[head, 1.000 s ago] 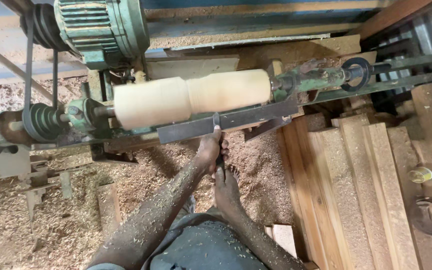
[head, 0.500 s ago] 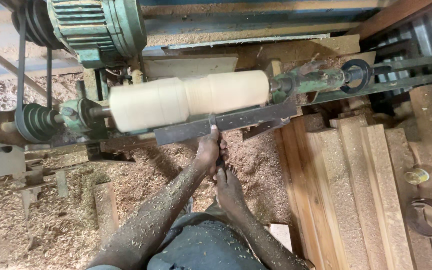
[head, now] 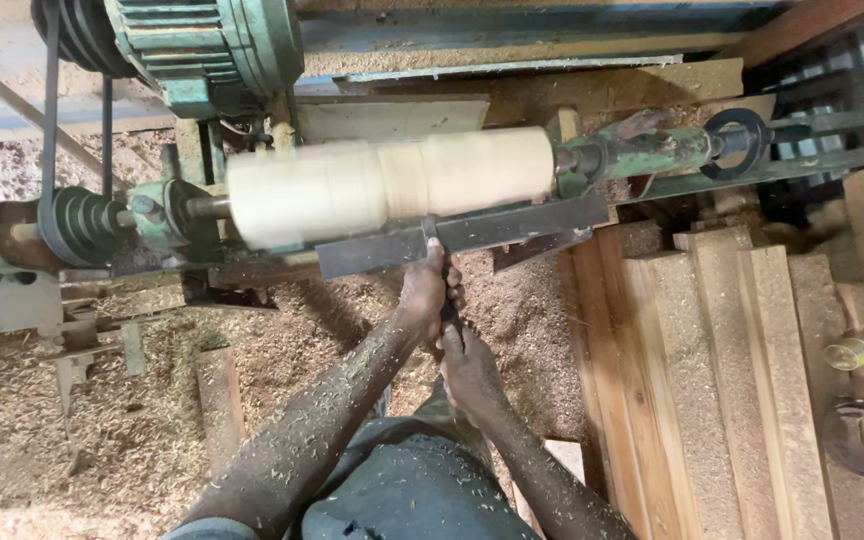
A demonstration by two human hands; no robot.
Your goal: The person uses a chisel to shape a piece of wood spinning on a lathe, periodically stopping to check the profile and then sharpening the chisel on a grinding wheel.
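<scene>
A pale wooden cylinder point(head: 392, 185) is mounted sideways in a lathe and looks blurred from spinning. Below it runs a dark metal tool rest point(head: 512, 232). A turning chisel point(head: 430, 232) lies across the rest with its tip at the cylinder's middle. My left hand point(head: 424, 290) grips the chisel close to the rest. My right hand point(head: 467, 365) holds the handle lower down, nearer my body. Both forearms are dusted with wood shavings.
A green motor point(head: 207, 45) with belts drives the pulley point(head: 82, 225) at the left. The green tailstock point(head: 652, 150) holds the cylinder's right end. Stacked planks point(head: 732, 380) lie at the right. Sawdust point(head: 152, 420) covers the floor.
The view has shifted slightly. My hands and the chisel stay at the rest, against the middle of the cylinder.
</scene>
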